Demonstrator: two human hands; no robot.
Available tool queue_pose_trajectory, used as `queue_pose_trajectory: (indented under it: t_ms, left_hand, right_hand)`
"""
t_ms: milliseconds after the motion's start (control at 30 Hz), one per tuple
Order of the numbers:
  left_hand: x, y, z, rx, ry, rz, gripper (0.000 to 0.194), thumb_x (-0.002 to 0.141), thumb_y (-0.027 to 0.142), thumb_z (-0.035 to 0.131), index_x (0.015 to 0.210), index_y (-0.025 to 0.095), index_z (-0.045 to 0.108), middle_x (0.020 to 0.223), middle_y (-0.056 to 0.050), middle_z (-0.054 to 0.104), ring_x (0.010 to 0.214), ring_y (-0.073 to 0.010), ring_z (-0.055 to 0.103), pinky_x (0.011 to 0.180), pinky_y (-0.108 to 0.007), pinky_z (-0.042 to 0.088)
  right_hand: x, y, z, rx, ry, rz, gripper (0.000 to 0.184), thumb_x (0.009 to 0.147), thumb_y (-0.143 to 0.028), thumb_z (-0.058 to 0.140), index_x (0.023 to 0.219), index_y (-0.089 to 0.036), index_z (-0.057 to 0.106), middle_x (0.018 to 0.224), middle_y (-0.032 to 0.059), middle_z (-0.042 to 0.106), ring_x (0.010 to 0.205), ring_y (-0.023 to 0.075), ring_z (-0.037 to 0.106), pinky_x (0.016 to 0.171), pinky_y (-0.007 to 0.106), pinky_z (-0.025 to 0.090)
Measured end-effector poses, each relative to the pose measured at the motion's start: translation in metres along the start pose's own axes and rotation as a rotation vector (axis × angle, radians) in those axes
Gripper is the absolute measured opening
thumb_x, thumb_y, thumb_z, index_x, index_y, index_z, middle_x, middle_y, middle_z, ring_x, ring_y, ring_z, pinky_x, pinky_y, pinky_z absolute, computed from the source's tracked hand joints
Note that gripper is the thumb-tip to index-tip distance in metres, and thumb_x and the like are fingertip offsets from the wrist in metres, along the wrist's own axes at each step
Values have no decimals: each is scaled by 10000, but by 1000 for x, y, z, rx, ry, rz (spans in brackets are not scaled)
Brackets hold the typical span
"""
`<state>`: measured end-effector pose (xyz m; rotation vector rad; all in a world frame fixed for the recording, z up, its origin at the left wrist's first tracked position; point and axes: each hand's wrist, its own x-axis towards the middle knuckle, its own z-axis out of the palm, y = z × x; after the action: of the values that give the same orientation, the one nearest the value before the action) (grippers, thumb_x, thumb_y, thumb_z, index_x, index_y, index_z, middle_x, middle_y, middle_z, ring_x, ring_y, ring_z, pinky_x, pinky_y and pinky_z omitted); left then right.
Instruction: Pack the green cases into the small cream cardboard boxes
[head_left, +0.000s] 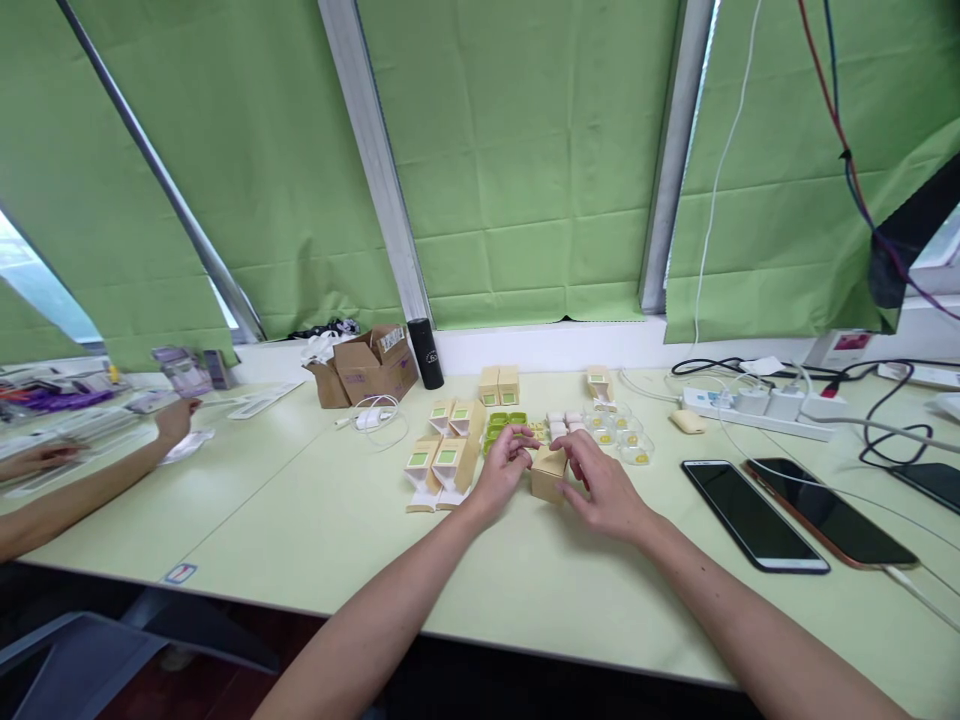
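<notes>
A small kraft cardboard box (547,484) stands on the table between my two hands. My right hand (602,484) grips its right side, with the thumb low and the bent index finger near the top. My left hand (501,470) is curled at the box's upper left edge, its thumb and fingertips closed there. Left of my hands, several open kraft boxes (448,455) with green-marked panels lie in pairs. Behind the hands are a green tray (496,424), small white pieces (557,424) and several clear round cups (636,447) with yellow marks.
Two kraft boxes (499,385) stand at the back, with another open one (600,385) to their right. Two phones (754,515) and a power strip (765,410) with cables occupy the right. A brown carton (375,365) and black cylinder (425,353) stand back left. Another person's arm (112,485) reaches in from the left.
</notes>
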<state>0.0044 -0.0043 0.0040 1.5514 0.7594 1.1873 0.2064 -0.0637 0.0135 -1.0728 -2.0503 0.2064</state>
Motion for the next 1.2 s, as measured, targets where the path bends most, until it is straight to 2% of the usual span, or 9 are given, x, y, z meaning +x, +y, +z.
queue_pose_trajectory:
  t_ms: [167, 467, 767, 900, 1067, 1200]
  left_hand:
    - [1, -6, -2, 37, 12, 8, 295, 836, 209, 644, 1119, 213, 560, 1027, -57, 695, 838, -148, 601, 821, -299, 454]
    - [5, -10, -5, 105, 105, 65, 257, 810, 136, 579, 1059, 197, 593, 955, -63, 689, 942, -186, 643, 766, -278, 457]
    - [4, -6, -6, 140, 156, 63, 195, 836, 168, 599, 1030, 190, 596, 801, -33, 712, 737, -155, 633, 688, -256, 438]
    - [2, -3, -4, 132, 161, 46, 169, 854, 204, 605, 1021, 190, 584, 744, -14, 711, 615, -122, 560, 626, -235, 410]
    - [0, 2, -3, 119, 162, 28, 161, 848, 219, 590, 1006, 195, 573, 694, 4, 703, 564, -108, 528, 597, -223, 405]
    - [-1, 3, -3, 127, 166, 28, 167, 831, 224, 584, 996, 200, 570, 646, 12, 696, 535, -112, 523, 573, -222, 405]
  right_hand:
    - [0, 3, 4, -42, 12, 26, 453, 817, -138, 573, 1243, -258, 473, 1132, 62, 578, 827, 210, 596, 647, 318, 460]
    - [3, 13, 10, -18, 103, 126, 411, 846, -98, 508, 1228, -247, 480, 1069, 51, 562, 797, 195, 597, 707, 331, 487]
    - [6, 22, 17, 109, 169, 194, 354, 882, -105, 453, 1207, -232, 514, 1028, 58, 543, 858, 207, 571, 756, 342, 515]
    - [6, 23, 20, 203, 175, 237, 338, 889, -140, 458, 1206, -233, 528, 1017, 62, 537, 875, 217, 587, 721, 350, 551]
    - [7, 21, 22, 365, 176, 306, 323, 903, -198, 440, 1213, -247, 513, 1012, 52, 492, 833, 205, 597, 590, 315, 568]
    - [8, 21, 20, 383, 189, 333, 311, 898, -187, 423, 1192, -245, 503, 976, 35, 488, 843, 206, 614, 617, 313, 552]
